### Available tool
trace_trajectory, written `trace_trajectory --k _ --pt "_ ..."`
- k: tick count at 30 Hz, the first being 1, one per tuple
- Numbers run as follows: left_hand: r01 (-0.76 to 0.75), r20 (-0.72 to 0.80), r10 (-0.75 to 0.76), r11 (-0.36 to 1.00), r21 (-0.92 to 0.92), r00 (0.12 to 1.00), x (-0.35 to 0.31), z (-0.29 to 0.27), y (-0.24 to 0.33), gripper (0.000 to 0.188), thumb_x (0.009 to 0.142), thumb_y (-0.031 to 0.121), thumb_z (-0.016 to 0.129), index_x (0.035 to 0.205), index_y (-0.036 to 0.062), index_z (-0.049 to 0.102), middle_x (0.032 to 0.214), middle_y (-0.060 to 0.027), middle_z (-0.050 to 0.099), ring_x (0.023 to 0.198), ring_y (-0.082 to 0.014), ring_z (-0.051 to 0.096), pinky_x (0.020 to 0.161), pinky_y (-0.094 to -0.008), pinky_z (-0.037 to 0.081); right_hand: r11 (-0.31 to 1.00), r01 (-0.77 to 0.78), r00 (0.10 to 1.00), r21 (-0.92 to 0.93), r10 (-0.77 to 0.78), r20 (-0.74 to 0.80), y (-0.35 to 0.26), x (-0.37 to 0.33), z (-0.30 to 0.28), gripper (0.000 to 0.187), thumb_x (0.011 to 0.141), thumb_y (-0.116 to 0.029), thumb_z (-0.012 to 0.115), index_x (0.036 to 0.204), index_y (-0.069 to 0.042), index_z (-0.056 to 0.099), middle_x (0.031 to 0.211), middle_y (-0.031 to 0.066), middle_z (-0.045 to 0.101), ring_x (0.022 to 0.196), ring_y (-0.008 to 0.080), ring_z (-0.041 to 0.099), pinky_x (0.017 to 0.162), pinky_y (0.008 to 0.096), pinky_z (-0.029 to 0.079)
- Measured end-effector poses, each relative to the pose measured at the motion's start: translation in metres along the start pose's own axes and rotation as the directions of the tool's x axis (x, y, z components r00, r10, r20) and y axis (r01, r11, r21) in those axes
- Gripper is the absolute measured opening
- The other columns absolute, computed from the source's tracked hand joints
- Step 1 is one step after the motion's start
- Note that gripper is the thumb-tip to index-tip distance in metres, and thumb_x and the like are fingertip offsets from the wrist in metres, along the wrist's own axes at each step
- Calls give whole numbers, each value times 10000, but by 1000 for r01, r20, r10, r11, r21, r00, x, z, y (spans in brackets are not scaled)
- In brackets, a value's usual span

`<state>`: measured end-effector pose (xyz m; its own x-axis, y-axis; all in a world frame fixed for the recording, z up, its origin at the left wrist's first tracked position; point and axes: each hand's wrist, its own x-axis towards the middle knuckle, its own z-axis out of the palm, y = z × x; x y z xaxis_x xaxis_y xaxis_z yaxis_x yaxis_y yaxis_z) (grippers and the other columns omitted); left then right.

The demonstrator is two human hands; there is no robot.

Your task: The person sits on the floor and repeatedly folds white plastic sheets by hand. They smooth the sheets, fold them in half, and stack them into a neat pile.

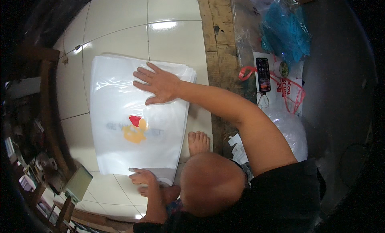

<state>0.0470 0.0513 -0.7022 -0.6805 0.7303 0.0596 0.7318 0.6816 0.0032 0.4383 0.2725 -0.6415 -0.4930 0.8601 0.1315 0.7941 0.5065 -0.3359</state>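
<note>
Stack of white plastic sheets (pixel 114 108) lying on tiled floor (pixel 116 32). Wooden plank (pixel 218 52) running along right side; phone (pixel 263 74), red strap (pixel 249 67) and blue bundle in clear plastic (pixel 286 30) lying beyond. Knee (pixel 212 183) and bare foot (pixel 199 143) crowding stack's right edge; dark wooden frame (pixel 54 112) standing at left. Right hand (pixel 160 85) lying palm-down on stack, fingers spreading; left hand (pixel 143 177) hovering or resting at near edge, grip unclear. Hands sitting well apart.

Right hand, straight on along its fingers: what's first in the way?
Right hand would cross the white sheets, then tiled floor; first obstacle looks like the brown wooden frame, though depth is unclear.
</note>
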Motion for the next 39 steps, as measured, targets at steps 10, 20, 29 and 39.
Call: trace_trajectory --k 10,20,29,39 --pt "112 204 -124 991 66 971 7 -12 -4 472 1022 362 430 1146 -90 489 1106 -295 520 1068 -430 528 915 -513 442 999 6 1000 44 -6 2 -4 -3 4 778 866 -682 518 1465 -194 421 1554 183 305 1469 347 233 1170 649 100" --pt "-176 107 440 554 -814 892 16 -99 158 548 1023 224 459 1484 -5 271 1492 -225 305 1371 -352 332 1123 -463 326 1000 4 1000 12 -4 -5 1 -2 4 758 846 -682 545 1454 -241 444 1556 191 295 1472 357 217 1159 659 90" --pt "-812 23 914 372 -450 406 12 -60 348 642 1018 364 402 1454 -96 300 1551 -283 236 1469 -403 175 1194 -525 125 995 -89 996 51 87 34 -2 1 10 827 780 -524 628 1476 -126 426 1573 137 294 1489 313 186 1187 627 49" --pt "-848 140 879 476 -234 456 30 -53 286 733 998 395 436 1510 -74 201 1600 -242 163 1499 -359 122 1211 -498 80 994 -111 994 17 110 12 -1 -2 10 638 867 -500 578 1444 -254 459 1563 135 319 1478 303 233 1171 655 92"
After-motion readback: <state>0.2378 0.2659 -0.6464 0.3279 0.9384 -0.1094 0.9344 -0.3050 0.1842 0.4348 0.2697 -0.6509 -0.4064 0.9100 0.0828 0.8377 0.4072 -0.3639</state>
